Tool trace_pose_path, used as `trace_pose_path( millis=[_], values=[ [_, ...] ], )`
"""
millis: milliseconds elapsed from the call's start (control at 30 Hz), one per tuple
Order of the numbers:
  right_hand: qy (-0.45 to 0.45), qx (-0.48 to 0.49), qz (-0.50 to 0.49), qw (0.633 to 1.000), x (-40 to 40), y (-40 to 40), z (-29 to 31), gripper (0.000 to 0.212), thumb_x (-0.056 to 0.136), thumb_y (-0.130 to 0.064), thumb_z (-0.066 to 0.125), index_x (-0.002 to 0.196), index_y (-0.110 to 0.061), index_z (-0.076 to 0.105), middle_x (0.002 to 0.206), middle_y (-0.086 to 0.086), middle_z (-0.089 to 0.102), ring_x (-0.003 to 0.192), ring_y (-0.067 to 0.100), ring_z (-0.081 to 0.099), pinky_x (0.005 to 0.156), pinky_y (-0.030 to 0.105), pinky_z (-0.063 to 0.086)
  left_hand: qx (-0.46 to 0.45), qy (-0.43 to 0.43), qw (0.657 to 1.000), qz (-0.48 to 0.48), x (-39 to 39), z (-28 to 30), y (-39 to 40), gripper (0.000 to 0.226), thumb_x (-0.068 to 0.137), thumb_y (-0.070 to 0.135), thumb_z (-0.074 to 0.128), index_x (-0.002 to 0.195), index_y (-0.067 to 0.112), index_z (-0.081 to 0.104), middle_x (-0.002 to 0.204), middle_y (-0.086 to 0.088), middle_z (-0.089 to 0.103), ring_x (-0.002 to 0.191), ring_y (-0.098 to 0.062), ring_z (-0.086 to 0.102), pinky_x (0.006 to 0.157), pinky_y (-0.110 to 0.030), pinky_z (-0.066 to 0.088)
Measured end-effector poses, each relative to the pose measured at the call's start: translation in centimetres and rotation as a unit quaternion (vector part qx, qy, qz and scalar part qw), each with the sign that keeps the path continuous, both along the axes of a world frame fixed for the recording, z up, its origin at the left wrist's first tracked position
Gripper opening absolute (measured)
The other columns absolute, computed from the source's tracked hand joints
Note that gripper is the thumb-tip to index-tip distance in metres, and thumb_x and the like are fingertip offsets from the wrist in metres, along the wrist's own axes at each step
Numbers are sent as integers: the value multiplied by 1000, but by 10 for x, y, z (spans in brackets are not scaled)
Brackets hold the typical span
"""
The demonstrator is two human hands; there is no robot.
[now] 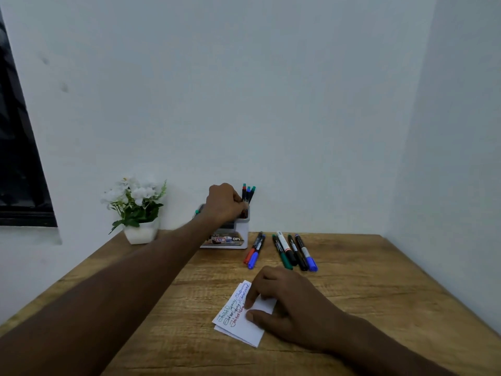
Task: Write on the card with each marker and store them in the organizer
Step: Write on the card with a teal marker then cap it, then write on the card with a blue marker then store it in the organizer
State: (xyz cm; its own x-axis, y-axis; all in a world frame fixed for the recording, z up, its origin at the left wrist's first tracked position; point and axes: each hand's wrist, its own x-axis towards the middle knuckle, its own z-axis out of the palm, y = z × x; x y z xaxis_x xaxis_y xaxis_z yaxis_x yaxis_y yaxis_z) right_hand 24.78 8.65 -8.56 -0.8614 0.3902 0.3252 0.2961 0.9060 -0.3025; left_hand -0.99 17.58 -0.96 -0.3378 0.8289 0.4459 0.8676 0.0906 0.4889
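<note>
A white desk organizer (240,231) stands at the back of the wooden table (352,289), with three capped markers (248,191) upright in its cup. My left hand (222,204) reaches over the cup, its fingers curled round a marker (245,213) of which only a dark red bit shows below them. Nearer to me lies the white card (244,328), with lines of blue, dark and red writing. My right hand (282,299) rests on the card, thumb and fingertips pressing it flat. A red and a blue marker (254,253) lie together on the table, and several more markers (294,252) lie to their right.
A white pot of white flowers (135,213) stands at the back left, beside the organizer. White walls close the table in at the back and on the right. A dark window frame (19,164) is at the far left.
</note>
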Motion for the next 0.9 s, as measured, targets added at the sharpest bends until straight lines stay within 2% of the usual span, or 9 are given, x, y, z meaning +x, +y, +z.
trace_pose_path(
  millis=[133,233,367,533,600,667,767,833,900],
  values=[
    [9,10,4,1000,0,-1,1,24,99,-51,64,114,-35,72,110,-16,62,103,4,57,84,34,53,52,41,998,-4,1,2,-28,36,88,36,82,108,6,76,98,-4,75,84,-11,65,84,-24,50],
    [16,13,4,1000,-1,-2,-1,23,99,-49,66,113,-33,74,110,-13,65,101,5,59,82,35,53,111,79,987,-84,16,-6,-87,17,89,23,80,102,17,72,93,10,68,78,-3,62,78,-21,50],
    [35,8,-8,999,-4,-2,-2,15,96,-41,70,105,-31,77,102,-11,70,94,5,63,76,28,54,-27,112,963,-245,38,-45,-166,11,94,33,73,105,33,70,94,23,66,92,4,64,68,-9,45],
    [102,-2,-81,992,-5,8,0,8,97,-20,69,95,-23,76,91,-11,75,87,5,67,77,26,56,-115,117,935,-314,17,-73,-182,39,97,58,61,134,49,53,132,34,53,121,7,52,99,-18,45],
    [108,42,-106,988,-8,16,2,16,98,-17,65,108,-24,76,104,-10,76,97,2,63,89,24,51,-124,127,929,-324,11,-72,-179,40,98,58,60,136,48,52,136,33,51,124,7,50,103,-23,45],
    [31,79,-99,991,-15,24,1,32,104,-21,57,134,-23,68,136,-7,68,123,4,55,109,21,35,-109,121,928,-334,9,-74,-176,40,99,56,61,137,45,53,136,31,52,126,4,50,105,-25,45],
    [-86,50,-100,990,-20,28,0,54,107,-45,37,156,-24,47,160,-5,49,144,14,43,123,31,25,-90,131,927,-340,8,-79,-174,40,99,53,62,137,42,55,136,30,51,128,8,44,104,-13,37],
    [-80,69,-103,989,-17,28,-1,48,107,-46,35,144,-25,57,144,-5,60,127,7,48,110,31,33,-74,138,927,-342,7,-79,-174,39,99,52,63,136,41,56,135,32,50,127,11,41,101,-7,31],
    [-13,120,-112,986,-11,30,2,29,107,-38,44,112,-24,68,109,-8,66,98,4,47,89,27,33,-69,138,926,-346,7,-78,-174,38,99,52,63,135,42,57,134,33,51,127,10,43,102,-10,33]
  ],
)
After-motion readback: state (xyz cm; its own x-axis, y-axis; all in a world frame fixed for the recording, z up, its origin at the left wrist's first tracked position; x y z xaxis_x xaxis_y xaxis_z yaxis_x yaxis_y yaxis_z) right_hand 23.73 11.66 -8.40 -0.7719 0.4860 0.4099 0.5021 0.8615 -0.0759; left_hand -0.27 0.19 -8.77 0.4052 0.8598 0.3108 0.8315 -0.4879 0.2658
